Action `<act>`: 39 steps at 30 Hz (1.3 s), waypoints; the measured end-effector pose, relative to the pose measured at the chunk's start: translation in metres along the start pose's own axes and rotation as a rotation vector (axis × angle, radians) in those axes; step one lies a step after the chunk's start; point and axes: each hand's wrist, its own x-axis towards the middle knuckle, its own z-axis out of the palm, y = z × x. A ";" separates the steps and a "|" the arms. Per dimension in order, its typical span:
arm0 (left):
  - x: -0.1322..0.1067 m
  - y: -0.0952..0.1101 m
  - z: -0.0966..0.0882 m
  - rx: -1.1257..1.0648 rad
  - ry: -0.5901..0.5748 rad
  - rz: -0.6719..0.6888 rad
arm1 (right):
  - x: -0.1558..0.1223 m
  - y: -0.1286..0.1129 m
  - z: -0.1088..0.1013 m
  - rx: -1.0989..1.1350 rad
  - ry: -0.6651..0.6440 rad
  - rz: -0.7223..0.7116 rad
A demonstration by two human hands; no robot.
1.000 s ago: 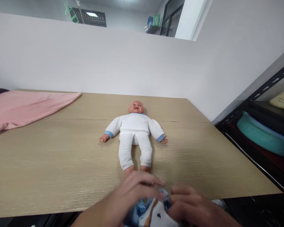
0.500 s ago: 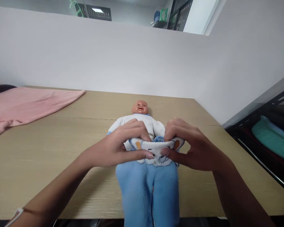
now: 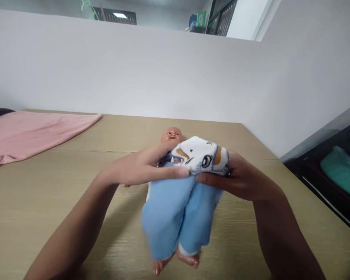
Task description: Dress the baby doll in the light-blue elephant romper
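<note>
Two-handed, clamping the top of the blue trousers (image 3: 167,208) with left hand (image 3: 142,165) and right hand (image 3: 243,175) at opposite sides, probably to keep the cloth spread and lifted. Holding them over the legs of the doll (image 3: 172,134), laid on the desk (image 3: 61,198)

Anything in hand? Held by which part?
Blue pants, held at the upper end by the cartoon face: left hand one side, right hand the other.

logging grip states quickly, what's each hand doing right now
Left hand: closed, holding the top of the light-blue fleece trousers.
Right hand: closed, holding them too, near the white cartoon-face panel.
</note>
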 end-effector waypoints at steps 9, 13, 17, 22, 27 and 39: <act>0.010 -0.023 -0.006 -0.194 -0.003 0.052 | 0.008 0.016 0.008 0.191 0.011 0.129; 0.012 -0.012 0.001 -0.112 0.060 0.000 | 0.011 0.025 0.005 0.308 -0.189 0.182; 0.010 -0.004 0.002 -0.122 -0.064 -0.135 | 0.010 0.026 0.001 0.255 -0.250 0.186; 0.008 -0.028 -0.002 -0.351 -0.426 -0.116 | 0.007 0.030 0.007 0.379 -0.035 0.155; 0.010 -0.034 -0.006 -0.445 -0.490 -0.033 | 0.007 0.039 0.012 0.544 -0.049 0.240; 0.007 -0.042 -0.012 -0.487 -0.417 -0.134 | 0.000 0.030 0.014 0.657 -0.437 0.266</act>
